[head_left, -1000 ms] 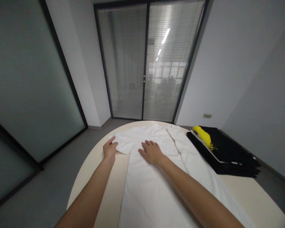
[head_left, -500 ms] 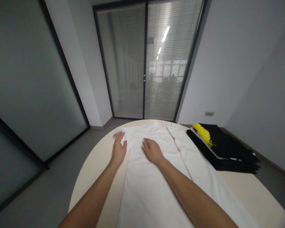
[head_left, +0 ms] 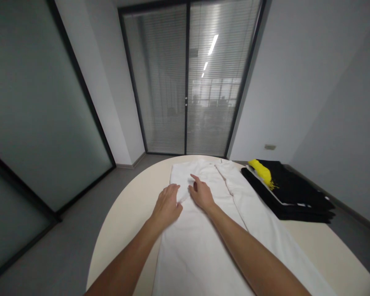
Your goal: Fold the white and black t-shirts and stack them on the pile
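Observation:
A white shirt (head_left: 197, 255) lies spread lengthwise, its right part folded over so that a long edge runs down its length. At its left edge my left hand (head_left: 167, 207) is bent over the cloth, with a bit of white fabric between fingers and thumb. My right hand (head_left: 202, 195) rests on the upper part of the shirt, just right of the left hand, index finger stretched out and thumb apart. Nothing shows in its grasp. The fabric under both palms is hidden.
The shirt is on a round cream table (head_left: 120, 230). To the right sits a stack of folded black clothes (head_left: 292, 189), the top one with a yellow print (head_left: 262, 170). Beyond the table are a glass door with blinds (head_left: 160, 82) and a wall.
The sleeve that stuck out at the left has been folded inward onto the shirt. My left hand moved right and nearer to me; my right hand's index finger stretched out.

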`<state>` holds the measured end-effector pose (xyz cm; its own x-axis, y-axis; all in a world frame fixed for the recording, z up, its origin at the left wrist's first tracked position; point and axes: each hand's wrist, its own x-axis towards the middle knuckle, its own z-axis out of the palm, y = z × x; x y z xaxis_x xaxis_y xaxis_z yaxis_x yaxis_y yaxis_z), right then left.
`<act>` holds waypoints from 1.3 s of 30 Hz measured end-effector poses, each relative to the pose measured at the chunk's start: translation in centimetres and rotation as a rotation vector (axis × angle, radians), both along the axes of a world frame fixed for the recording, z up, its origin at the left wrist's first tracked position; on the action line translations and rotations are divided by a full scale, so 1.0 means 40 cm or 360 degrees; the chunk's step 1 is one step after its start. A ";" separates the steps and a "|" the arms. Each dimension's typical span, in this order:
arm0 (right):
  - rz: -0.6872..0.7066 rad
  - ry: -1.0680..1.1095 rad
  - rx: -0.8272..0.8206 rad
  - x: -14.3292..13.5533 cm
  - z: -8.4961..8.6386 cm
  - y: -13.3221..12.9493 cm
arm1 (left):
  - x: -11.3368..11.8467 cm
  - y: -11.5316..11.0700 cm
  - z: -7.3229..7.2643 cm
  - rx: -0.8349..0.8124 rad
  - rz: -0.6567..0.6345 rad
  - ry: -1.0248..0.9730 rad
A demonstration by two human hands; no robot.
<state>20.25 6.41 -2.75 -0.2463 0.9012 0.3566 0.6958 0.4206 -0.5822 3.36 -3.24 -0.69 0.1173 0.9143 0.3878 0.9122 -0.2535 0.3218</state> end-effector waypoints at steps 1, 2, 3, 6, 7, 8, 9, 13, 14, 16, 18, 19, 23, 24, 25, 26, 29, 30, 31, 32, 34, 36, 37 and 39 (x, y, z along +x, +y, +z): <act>0.0017 -0.0023 0.0024 -0.001 -0.003 0.004 | -0.006 -0.003 0.000 -0.0055 0.0076 0.0034; 0.0029 -0.0013 0.0044 -0.002 -0.004 0.010 | -0.011 -0.004 -0.002 -0.0111 0.0148 0.0061; 0.0028 0.0035 0.0070 -0.003 -0.005 0.016 | -0.015 -0.005 -0.005 -0.0161 0.0210 0.0081; -0.0039 0.0310 0.0164 0.003 -0.003 0.037 | -0.022 -0.003 -0.010 -0.0236 0.0319 0.0113; -0.0063 0.0384 0.0161 0.007 -0.002 0.043 | -0.022 -0.002 -0.010 -0.0246 0.0327 0.0121; -0.0080 0.0425 0.0131 0.011 -0.003 0.047 | -0.022 -0.002 -0.009 -0.0254 0.0324 0.0131; -0.0083 0.0428 0.0079 0.015 -0.004 0.051 | -0.023 -0.001 -0.009 -0.0258 0.0319 0.0140; -0.0056 0.0328 -0.0080 0.026 -0.013 0.054 | -0.029 0.007 -0.012 -0.0217 0.0320 0.0159; -0.0054 0.0328 -0.0080 0.025 -0.015 0.054 | -0.032 0.010 -0.014 -0.0194 0.0329 0.0160; -0.0048 0.0344 -0.0046 0.023 -0.018 0.052 | -0.038 0.020 -0.017 -0.0155 0.0350 0.0165; -0.0038 0.0338 -0.0002 0.020 -0.020 0.050 | -0.044 0.029 -0.018 -0.0140 0.0373 0.0172; -0.0035 0.0324 0.0010 0.020 -0.020 0.050 | -0.047 0.032 -0.018 -0.0138 0.0384 0.0174; -0.0092 0.0287 -0.0006 0.024 -0.015 0.044 | -0.049 0.038 -0.014 -0.0128 0.0453 0.0169; -0.0124 0.0256 -0.0020 0.026 -0.012 0.042 | -0.048 0.038 -0.013 -0.0124 0.0467 0.0168; -0.0159 0.0203 -0.0034 0.027 -0.008 0.040 | -0.046 0.039 -0.013 -0.0120 0.0475 0.0169; -0.0191 0.0127 -0.0049 0.029 -0.005 0.036 | -0.045 0.039 -0.014 -0.0117 0.0476 0.0171; -0.0254 -0.0129 -0.0092 0.031 0.007 0.026 | -0.041 0.042 -0.017 -0.0111 0.0426 0.0179; -0.0257 -0.0197 -0.0103 0.030 0.011 0.023 | -0.040 0.042 -0.018 -0.0113 0.0403 0.0178; -0.0258 -0.0256 -0.0113 0.028 0.015 0.021 | -0.040 0.043 -0.019 -0.0118 0.0380 0.0176; -0.0256 -0.0306 -0.0120 0.027 0.019 0.019 | -0.039 0.043 -0.020 -0.0125 0.0364 0.0173; -0.0251 -0.0390 -0.0124 0.024 0.024 0.016 | -0.039 0.042 -0.020 -0.0137 0.0357 0.0170; -0.0261 -0.0458 -0.0122 0.021 0.026 0.013 | -0.038 0.039 -0.019 -0.0152 0.0368 0.0171; -0.0267 -0.0482 -0.0121 0.020 0.025 0.012 | -0.038 0.037 -0.017 -0.0163 0.0369 0.0169; -0.0290 -0.0510 -0.0105 0.017 0.022 0.009 | -0.037 0.034 -0.014 -0.0191 0.0369 0.0160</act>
<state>20.94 6.78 -1.88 -0.1693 0.9591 0.2270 0.9072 0.2417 -0.3442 1.88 -1.89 -1.23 -0.0678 0.9600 0.2718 0.9703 0.0001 0.2418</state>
